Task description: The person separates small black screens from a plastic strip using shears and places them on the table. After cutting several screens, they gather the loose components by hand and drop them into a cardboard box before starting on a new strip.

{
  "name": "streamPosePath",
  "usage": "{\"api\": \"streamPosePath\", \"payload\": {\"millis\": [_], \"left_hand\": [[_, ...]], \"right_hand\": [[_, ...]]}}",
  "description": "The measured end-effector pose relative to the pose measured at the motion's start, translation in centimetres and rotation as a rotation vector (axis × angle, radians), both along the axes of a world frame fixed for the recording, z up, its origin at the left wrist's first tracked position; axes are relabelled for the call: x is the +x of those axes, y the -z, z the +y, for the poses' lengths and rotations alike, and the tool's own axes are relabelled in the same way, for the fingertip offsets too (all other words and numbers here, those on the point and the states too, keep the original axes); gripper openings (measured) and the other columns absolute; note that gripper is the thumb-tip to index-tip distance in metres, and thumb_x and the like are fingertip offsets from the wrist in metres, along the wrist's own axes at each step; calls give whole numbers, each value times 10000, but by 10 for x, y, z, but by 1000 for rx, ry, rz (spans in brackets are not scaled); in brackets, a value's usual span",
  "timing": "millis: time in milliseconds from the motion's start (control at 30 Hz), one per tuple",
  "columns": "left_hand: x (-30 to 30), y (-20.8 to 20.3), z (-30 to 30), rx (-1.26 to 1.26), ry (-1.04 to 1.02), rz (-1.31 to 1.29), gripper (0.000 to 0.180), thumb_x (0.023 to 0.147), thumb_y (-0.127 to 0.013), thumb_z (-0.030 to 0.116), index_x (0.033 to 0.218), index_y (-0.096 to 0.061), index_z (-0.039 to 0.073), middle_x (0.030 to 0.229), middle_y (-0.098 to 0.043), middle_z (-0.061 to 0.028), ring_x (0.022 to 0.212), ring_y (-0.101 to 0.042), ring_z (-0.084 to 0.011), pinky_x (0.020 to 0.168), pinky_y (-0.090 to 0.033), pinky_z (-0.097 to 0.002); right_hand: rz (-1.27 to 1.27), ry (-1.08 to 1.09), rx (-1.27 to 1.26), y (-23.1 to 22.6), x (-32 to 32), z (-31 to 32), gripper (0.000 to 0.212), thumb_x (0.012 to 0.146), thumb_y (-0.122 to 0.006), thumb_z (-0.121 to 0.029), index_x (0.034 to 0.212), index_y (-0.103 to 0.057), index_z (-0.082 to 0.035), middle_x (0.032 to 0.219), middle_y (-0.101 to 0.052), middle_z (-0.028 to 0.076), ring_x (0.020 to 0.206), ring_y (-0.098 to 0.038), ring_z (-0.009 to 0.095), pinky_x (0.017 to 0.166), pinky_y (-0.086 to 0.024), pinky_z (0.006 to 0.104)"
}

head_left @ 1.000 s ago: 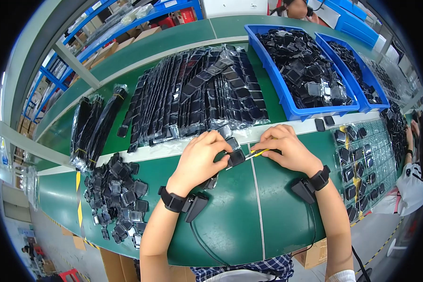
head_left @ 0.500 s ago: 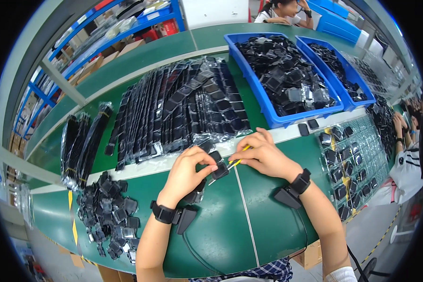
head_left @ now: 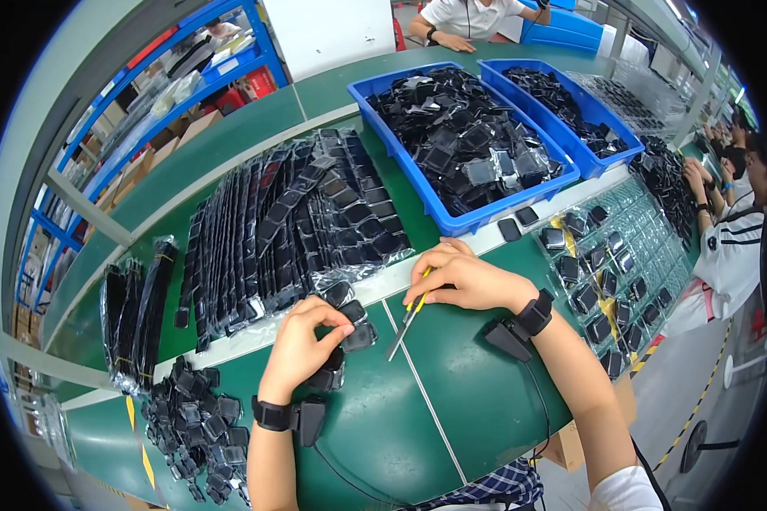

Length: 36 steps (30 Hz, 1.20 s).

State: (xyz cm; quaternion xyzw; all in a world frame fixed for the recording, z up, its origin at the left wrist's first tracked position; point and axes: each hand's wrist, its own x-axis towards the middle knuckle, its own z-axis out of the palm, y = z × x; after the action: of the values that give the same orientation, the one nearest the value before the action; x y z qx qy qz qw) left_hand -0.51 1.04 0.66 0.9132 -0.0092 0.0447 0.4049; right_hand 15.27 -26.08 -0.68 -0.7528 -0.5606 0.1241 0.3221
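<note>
My left hand (head_left: 302,345) is closed in a pinch on a strip of dark square pieces (head_left: 360,335) in clear film. Part of the strip hangs beneath the fingers over the green table, and more of it lies beyond the fingertips. In my right hand (head_left: 464,277) is a pair of scissors (head_left: 402,330) with yellow and black handles. Their narrow metal blades point down toward me, a little to the right of the strip and apart from it. The fingers partly hide the handles.
Loose dark squares (head_left: 198,417) are heaped at left. Beyond my hands lie long film strips (head_left: 281,221); rolled bundles (head_left: 149,315) stand left of them. Two blue bins (head_left: 460,223) hold many dark pieces. A clear tray (head_left: 648,230) is at right. Co-workers sit across and at right.
The scissors have moved away from the strip, and their blades now look together and point downward. My left hand still pinches the strip. The whole view has shifted somewhat.
</note>
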Motion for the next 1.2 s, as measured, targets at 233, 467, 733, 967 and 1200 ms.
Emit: {"api": "streamPosePath", "payload": {"millis": [233,467,733,967,1200], "left_hand": [[-19,-44,25,59,117,157,75,803,-811,90,835,-745,72,839,-665,-7,819,-611,-152,703,-448,-295],[-21,-48,5,128,118,136,260,747,-842,128,973,-738,55,908,-661,-50,845,-631,-220,794,-514,-347],[-17,-22,-30,656,130,-160,327,712,-841,223,1010,-774,106,882,-616,-10,858,-611,-209,801,-513,-356],[-11,-23,-34,415,161,-311,144,753,-796,120,894,-778,97,810,-612,-18,780,-612,-215,715,-518,-347],[-1,-2,-25,319,15,-260,136,801,-784,100,933,-758,82,896,-647,-52,849,-643,-243,771,-529,-352]], "right_hand": [[-31,151,120,1,-7,15,266,891,-740,-168,1157,-750,-178,1027,-636,6,1038,-586,229,1000,-398,382],[-79,184,96,-2,-11,15,285,869,-758,-150,1153,-754,-178,1012,-628,0,1025,-585,232,974,-416,383],[-175,177,85,5,-15,19,297,845,-765,-142,1136,-759,-199,1003,-607,-7,1012,-567,226,965,-424,385],[-184,98,94,4,-19,17,284,826,-767,-133,1100,-769,-208,1033,-602,-12,1044,-551,214,1032,-385,393],[-165,43,88,1,-19,18,286,808,-775,-117,1077,-776,-216,1037,-603,-9,1061,-548,218,1073,-348,411]]}}
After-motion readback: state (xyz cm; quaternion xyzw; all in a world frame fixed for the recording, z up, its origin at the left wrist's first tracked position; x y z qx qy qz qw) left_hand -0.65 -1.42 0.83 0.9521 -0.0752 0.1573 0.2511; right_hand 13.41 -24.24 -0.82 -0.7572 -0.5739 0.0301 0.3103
